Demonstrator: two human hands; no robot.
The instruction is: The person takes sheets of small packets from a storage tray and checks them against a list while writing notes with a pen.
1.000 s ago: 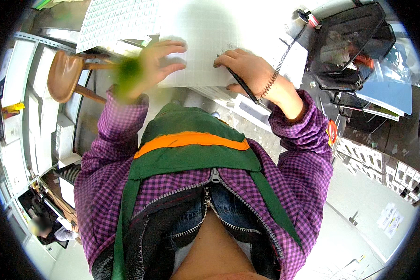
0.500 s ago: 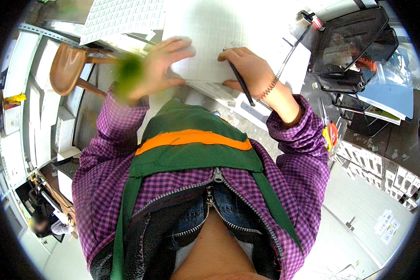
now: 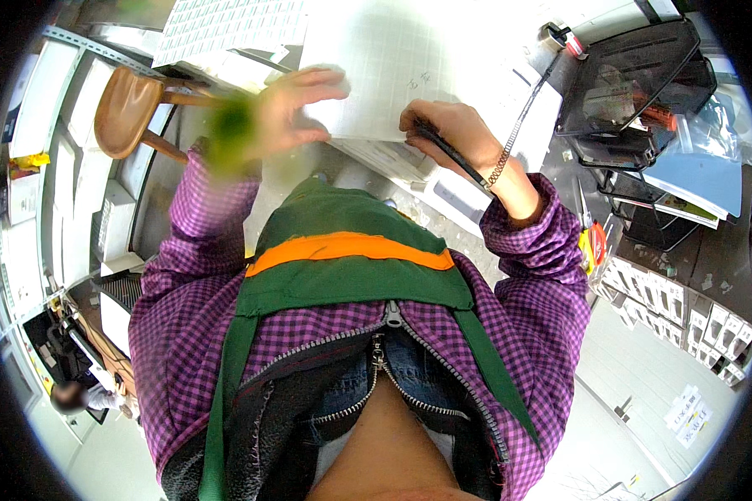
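A black pen on a coiled cord is gripped in my right hand. That hand is at the near edge of a pale, faintly lined sheet, its fingers curled. Small dark handwritten marks show on the sheet just above the hand. My left hand is at the sheet's left edge, fingers and thumb apart, holding nothing. A green blur hides part of that wrist. The pen's tip is hidden by my right fingers.
A black mesh tray rack with papers and bags stands at the right. Beyond the left hand lies a grid-printed sheet. A wooden stool is at the left, near white shelves. Red and yellow handles hang below the rack.
My right hand has shifted slightly down and right, uncovering the handwritten marks, and the pen has tilted flatter. The left hand remains at the sheet's left edge.
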